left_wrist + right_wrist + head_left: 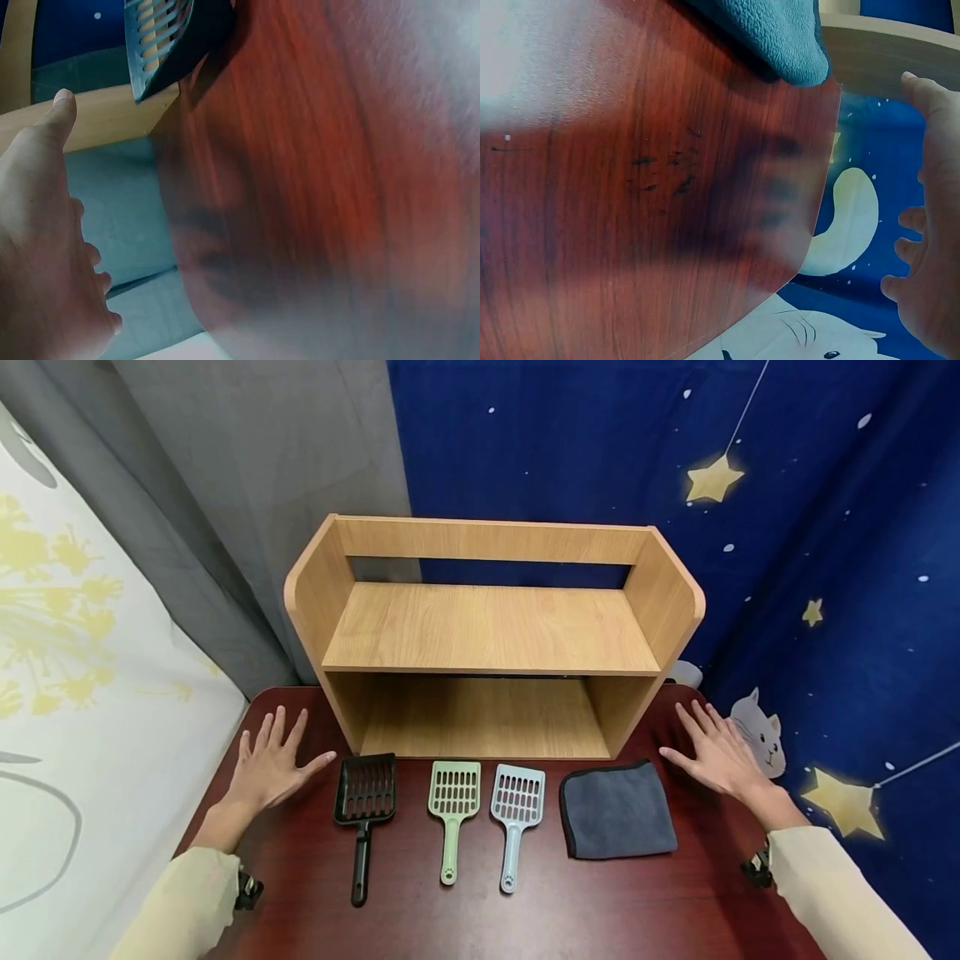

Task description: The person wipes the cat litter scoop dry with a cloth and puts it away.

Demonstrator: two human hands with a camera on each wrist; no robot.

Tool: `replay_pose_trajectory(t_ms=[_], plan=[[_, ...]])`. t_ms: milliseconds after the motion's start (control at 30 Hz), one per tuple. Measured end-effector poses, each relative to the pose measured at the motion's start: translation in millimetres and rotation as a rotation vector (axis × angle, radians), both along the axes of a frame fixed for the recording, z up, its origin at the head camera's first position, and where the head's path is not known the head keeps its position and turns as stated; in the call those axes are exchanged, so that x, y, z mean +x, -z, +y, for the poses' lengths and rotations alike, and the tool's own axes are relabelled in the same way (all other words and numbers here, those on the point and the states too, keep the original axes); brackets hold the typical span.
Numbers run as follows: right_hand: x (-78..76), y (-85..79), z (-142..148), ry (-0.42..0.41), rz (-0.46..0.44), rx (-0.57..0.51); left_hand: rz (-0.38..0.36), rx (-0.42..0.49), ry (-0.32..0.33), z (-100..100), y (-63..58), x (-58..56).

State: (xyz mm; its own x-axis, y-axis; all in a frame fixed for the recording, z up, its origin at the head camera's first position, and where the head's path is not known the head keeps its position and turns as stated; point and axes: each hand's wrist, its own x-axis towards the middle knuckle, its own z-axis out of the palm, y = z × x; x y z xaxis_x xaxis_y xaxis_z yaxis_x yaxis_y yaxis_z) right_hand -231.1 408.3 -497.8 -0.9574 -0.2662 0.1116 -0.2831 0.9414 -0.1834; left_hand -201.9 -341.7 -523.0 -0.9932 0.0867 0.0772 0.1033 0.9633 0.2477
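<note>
Spread wide, the left hand and right hand are flanking three scoops, one cloth and one two-tier shelf.

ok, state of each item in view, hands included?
Left hand: fingers spread, holding nothing
Right hand: fingers spread, holding nothing
Black scoop: lying on the table, handle toward the person, unheld
Green scoop: same
Light blue scoop: same
Gray cloth: lying flat, looks folded, unheld
Wooden shelf: standing upright on the table, behind the scoops
</note>
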Motion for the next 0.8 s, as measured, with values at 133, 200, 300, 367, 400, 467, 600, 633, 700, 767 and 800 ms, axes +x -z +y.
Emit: replay_pose_trajectory(t_ms=[133, 200, 300, 367, 400, 467, 600, 633, 700, 767, 800], plan=[[7.9, -0.5, -1, -0.026, 0.037, 0.006, 0.012, 0.016, 0.009, 6, 4.8, 6.3], [11.4, -0.5, -3, -0.046, 0.062, 0.01, 0.023, 0.023, 0.012, 10, 6.8, 9.5], [15.9, 1.4, -5, -0.077, 0.099, 0.02, 0.039, 0.03, 0.014, 15, 9.8, 14.8], [19.9, 2.8, -8, -0.087, 0.112, 0.02, 0.05, 0.037, 0.019, 19, 11.4, 18.6], [22.1, 3.6, -10, -0.088, 0.114, 0.019, 0.056, 0.041, 0.021, 21, 12.3, 20.7], [26.9, 5.3, -15, -0.093, 0.112, 0.017, 0.067, 0.049, 0.022, 24, 13.9, 25.4], [37.4, 11.0, -27, -0.118, 0.117, 0.008, 0.073, 0.072, 0.032, 33, 17.4, 36.4], [40.0, 13.2, -30, -0.129, 0.123, 0.006, 0.073, 0.077, 0.035, 35, 18.7, 39.2], [45.5, 17.3, -36, -0.146, 0.13, 0.001, 0.076, 0.085, 0.038, 40, 19.9, 45.1], [51.0, 21.4, -42, -0.158, 0.129, -0.003, 0.086, 0.092, 0.032, 44, 21.3, 50.4], [53.9, 23.1, -45, -0.162, 0.127, -0.005, 0.085, 0.102, 0.026, 46, 21.3, 53.4]])
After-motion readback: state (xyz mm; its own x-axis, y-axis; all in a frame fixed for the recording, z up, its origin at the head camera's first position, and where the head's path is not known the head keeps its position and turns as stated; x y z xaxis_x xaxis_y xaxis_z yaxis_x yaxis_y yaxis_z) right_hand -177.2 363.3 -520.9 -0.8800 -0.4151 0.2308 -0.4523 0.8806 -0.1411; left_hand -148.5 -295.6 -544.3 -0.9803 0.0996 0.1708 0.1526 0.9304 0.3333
